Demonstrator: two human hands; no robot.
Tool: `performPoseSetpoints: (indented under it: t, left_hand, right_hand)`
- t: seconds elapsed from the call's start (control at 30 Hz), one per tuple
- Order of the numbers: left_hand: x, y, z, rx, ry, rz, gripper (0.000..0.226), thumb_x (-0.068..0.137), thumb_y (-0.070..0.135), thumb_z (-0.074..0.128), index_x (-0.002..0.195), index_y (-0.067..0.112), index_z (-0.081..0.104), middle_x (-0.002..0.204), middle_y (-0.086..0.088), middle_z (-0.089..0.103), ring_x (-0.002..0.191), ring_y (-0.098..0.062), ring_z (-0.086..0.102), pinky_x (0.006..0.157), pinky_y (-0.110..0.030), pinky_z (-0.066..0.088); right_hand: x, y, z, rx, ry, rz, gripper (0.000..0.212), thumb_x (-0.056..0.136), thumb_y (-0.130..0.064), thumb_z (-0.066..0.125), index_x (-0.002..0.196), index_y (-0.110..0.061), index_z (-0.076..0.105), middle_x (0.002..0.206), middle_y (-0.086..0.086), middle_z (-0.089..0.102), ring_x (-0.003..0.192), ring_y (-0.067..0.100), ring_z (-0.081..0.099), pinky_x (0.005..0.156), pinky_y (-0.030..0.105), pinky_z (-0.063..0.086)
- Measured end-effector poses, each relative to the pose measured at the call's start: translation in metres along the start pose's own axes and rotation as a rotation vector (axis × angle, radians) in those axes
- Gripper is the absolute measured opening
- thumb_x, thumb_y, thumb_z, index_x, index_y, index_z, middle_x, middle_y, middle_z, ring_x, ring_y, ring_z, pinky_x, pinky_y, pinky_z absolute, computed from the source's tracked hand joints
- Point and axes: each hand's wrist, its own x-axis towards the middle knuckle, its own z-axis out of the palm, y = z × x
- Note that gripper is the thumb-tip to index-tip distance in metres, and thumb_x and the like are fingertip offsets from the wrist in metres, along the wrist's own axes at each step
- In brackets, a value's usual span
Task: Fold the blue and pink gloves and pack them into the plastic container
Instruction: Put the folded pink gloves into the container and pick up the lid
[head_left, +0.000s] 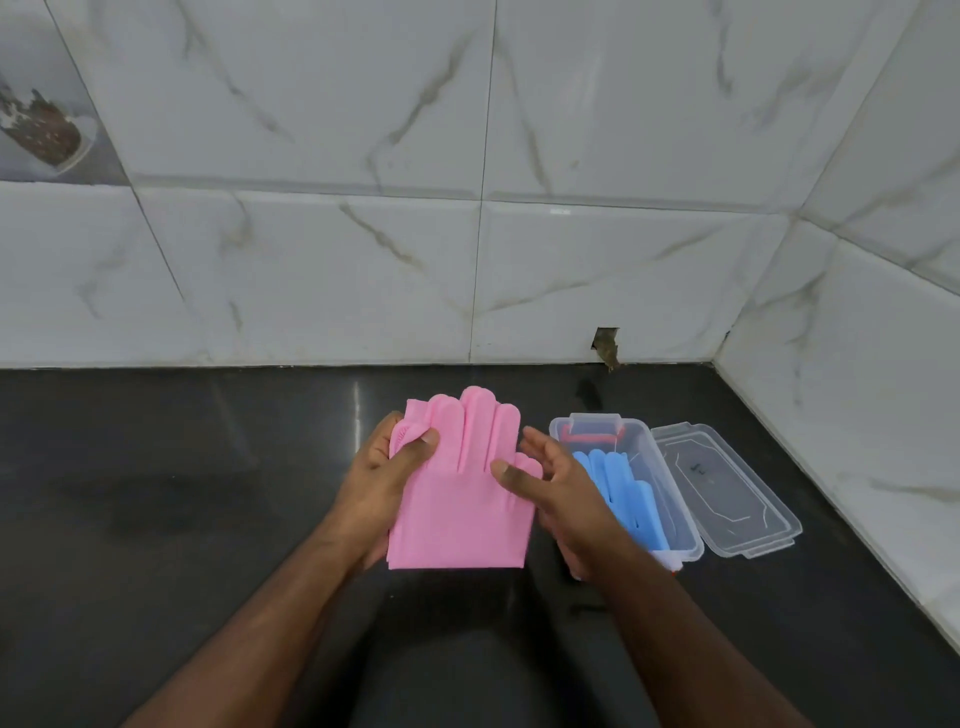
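Note:
The pink gloves (457, 504) are held flat above the dark counter, fingers pointing away from me. My left hand (387, 475) grips their left edge, with the thumb pressing the glove's folded thumb part. My right hand (556, 488) is at their right edge, thumb laid on the pink surface and the other fingers spread apart. The blue gloves (623, 488) lie inside the clear plastic container (680, 512), which stands open just right of my right hand.
The container's clear lid (727, 488) lies flat to the right of the container. White marble-look wall tiles (519, 260) rise at the back and right of the black counter (156, 493). A chipped hole (607, 345) shows at the wall's base.

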Motion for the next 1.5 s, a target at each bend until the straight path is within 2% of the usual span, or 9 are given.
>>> performPoseSetpoints:
  t: [0.17,0.4,0.53,0.6,0.8,0.97,1.13,1.3,1.5]
  left_hand:
    - [0.003,0.003,0.024,-0.193,-0.032,-0.094,0.034,0.093,0.023,0.066,0.126,0.021,0.06,0.121,-0.018,0.068,0.112,-0.043,0.066,0.09,-0.069,0.051]
    - [0.024,-0.019,0.086,-0.128,-0.006,-0.145,0.027,0.096,0.025,0.065,0.122,0.019,0.059,0.115,-0.014,0.072,0.105,-0.035,0.071,0.084,-0.059,0.058]
    - [0.044,-0.034,0.125,0.171,-0.028,-0.103,0.012,0.102,0.032,0.054,0.109,0.025,0.059,0.11,-0.006,0.072,0.1,-0.024,0.07,0.09,-0.05,0.058]
    - [0.056,-0.039,0.14,0.413,-0.057,-0.07,0.021,0.102,0.041,0.048,0.11,0.025,0.058,0.112,-0.004,0.069,0.1,-0.02,0.067,0.091,-0.047,0.057]
    - [0.083,-0.048,0.16,1.072,-0.034,0.005,0.041,0.099,0.053,0.046,0.103,0.013,0.052,0.094,-0.001,0.059,0.078,-0.016,0.057,0.062,-0.029,0.041]
    - [0.083,-0.052,0.171,1.228,-0.021,0.059,0.039,0.1,0.05,0.047,0.109,0.012,0.053,0.095,-0.002,0.06,0.079,-0.017,0.056,0.068,-0.028,0.041]
    - [0.077,-0.053,0.18,1.301,-0.019,0.099,0.044,0.101,0.048,0.046,0.12,0.01,0.055,0.111,-0.01,0.068,0.084,-0.021,0.057,0.074,-0.03,0.043]
    - [0.073,-0.048,0.192,1.413,-0.067,0.101,0.042,0.103,0.046,0.043,0.122,0.011,0.055,0.115,-0.009,0.067,0.084,-0.016,0.053,0.074,-0.027,0.041]
    - [0.075,-0.048,0.194,1.74,-0.078,0.173,0.056,0.098,0.063,0.037,0.124,0.018,0.057,0.123,-0.005,0.066,0.113,-0.023,0.061,0.088,-0.039,0.054]
  right_hand:
    - [-0.008,0.004,-0.027,0.268,-0.203,0.089,0.07,0.065,-0.047,0.082,0.126,-0.02,0.058,0.118,0.009,0.07,0.11,0.031,0.067,0.094,0.057,0.052]
    - [-0.004,-0.003,-0.082,-0.25,0.107,-0.134,0.029,0.087,-0.046,0.068,0.112,-0.036,0.06,0.106,-0.008,0.068,0.1,0.014,0.066,0.088,0.046,0.057]
    - [0.004,-0.003,-0.12,-0.526,0.222,-0.165,0.033,0.094,-0.041,0.06,0.124,-0.026,0.055,0.11,-0.01,0.061,0.103,0.015,0.06,0.086,0.036,0.051]
    - [0.012,-0.001,-0.133,-0.686,0.26,-0.133,0.039,0.097,-0.04,0.055,0.131,-0.022,0.05,0.116,-0.004,0.059,0.108,0.018,0.057,0.091,0.037,0.047]
    - [0.028,0.01,-0.144,-1.07,0.272,-0.141,0.039,0.101,-0.034,0.044,0.136,-0.017,0.046,0.121,0.008,0.064,0.11,0.026,0.062,0.094,0.04,0.047]
    - [0.035,0.024,-0.146,-1.277,0.28,-0.317,0.031,0.102,-0.027,0.038,0.129,-0.016,0.048,0.103,0.005,0.069,0.089,0.022,0.067,0.077,0.037,0.055]
    - [0.037,0.036,-0.148,-1.32,0.254,-0.421,0.029,0.099,-0.026,0.038,0.123,-0.017,0.051,0.103,0.004,0.069,0.088,0.026,0.068,0.073,0.039,0.054]
    - [0.036,0.041,-0.149,-1.368,0.322,-0.554,0.013,0.087,-0.025,0.062,0.094,-0.015,0.065,0.077,0.005,0.073,0.067,0.026,0.067,0.058,0.036,0.051]
    - [0.036,0.036,-0.149,-1.489,0.311,-0.476,0.03,0.097,-0.031,0.048,0.122,-0.017,0.059,0.108,0.006,0.072,0.106,0.027,0.056,0.091,0.045,0.042]
